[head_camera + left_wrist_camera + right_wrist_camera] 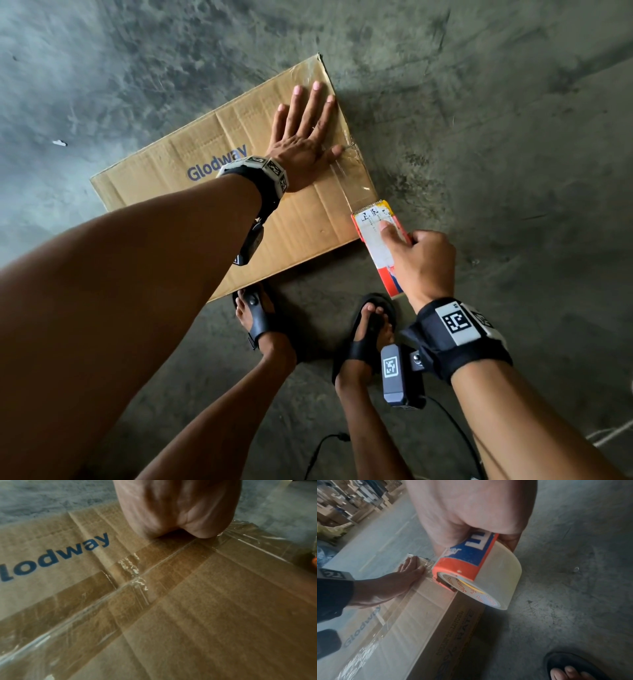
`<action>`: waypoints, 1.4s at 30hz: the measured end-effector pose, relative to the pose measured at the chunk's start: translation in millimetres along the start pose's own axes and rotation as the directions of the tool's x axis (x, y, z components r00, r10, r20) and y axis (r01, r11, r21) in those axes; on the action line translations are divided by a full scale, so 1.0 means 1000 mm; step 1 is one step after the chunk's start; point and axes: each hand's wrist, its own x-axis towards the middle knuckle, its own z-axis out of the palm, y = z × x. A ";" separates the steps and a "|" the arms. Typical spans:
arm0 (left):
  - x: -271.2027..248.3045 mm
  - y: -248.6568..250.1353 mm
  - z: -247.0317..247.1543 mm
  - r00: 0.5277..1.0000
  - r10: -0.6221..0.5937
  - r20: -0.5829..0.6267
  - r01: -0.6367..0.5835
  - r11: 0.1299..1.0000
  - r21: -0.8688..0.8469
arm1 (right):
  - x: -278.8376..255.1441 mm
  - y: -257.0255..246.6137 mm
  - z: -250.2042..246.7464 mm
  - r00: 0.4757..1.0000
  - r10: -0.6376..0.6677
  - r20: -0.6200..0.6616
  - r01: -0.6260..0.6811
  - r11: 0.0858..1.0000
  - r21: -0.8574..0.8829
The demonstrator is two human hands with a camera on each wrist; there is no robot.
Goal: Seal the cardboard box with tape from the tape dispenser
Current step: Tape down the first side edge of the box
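Note:
A brown cardboard box (205, 178) printed "Glodway" lies closed on the concrete floor. Clear tape (154, 574) runs along its top seams and crosses near the middle. My left hand (305, 137) lies flat on the box top (223, 615) near its right edge, fingers spread and straight, pressing down; it also shows in the right wrist view, left hand (399, 580). My right hand (416, 260) grips the orange tape dispenser (376, 236) with its clear roll (494, 577) at the box's right edge. A stretch of tape (356, 178) leads from the dispenser along that edge.
Bare concrete floor (496, 120) surrounds the box. My two sandalled feet (260, 318) stand at the box's near edge. A black cable (322, 445) lies on the floor behind them. Stacked cardboard and shelving (347, 501) stand far off.

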 end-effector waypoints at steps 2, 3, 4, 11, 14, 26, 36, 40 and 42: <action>-0.001 0.000 0.000 1.000 0.006 -0.002 -0.006 1.000 0.005 | 0.002 0.001 0.004 1.000 0.026 0.003 -0.026 1.000 0.014; -0.002 0.001 0.001 1.000 0.008 0.001 -0.008 1.000 0.010 | 0.003 0.002 0.005 0.999 0.036 0.003 -0.036 0.999 0.018; -0.002 0.002 0.001 1.000 0.006 0.003 -0.006 1.000 0.024 | 0.004 0.002 0.005 0.999 0.042 0.004 -0.042 0.999 0.025; -0.029 0.018 0.021 0.980 0.145 -0.136 -0.118 0.974 0.193 | 0.008 0.002 0.006 0.999 0.046 0.015 -0.046 0.998 0.040; -0.051 0.037 0.043 0.974 0.191 -0.123 -0.168 0.970 0.178 | 0.007 0.003 0.006 0.999 0.039 0.023 -0.040 0.998 0.046; -0.050 0.049 0.049 0.996 0.060 -0.072 -0.051 0.992 0.111 | 0.009 0.011 0.011 1.000 0.005 0.005 -0.006 0.996 0.086; -0.051 0.052 0.045 0.998 0.032 -0.049 -0.026 0.993 0.119 | -0.033 0.071 -0.023 1.000 -0.003 0.014 0.001 0.991 0.137; -0.052 0.056 0.047 0.998 0.046 -0.035 -0.042 0.992 0.120 | -0.033 0.091 -0.018 0.998 0.058 0.024 -0.059 0.997 0.056; -0.052 0.055 0.048 0.998 0.050 -0.039 -0.045 0.992 0.115 | -0.024 0.080 -0.011 0.996 0.079 0.032 -0.078 0.997 -0.020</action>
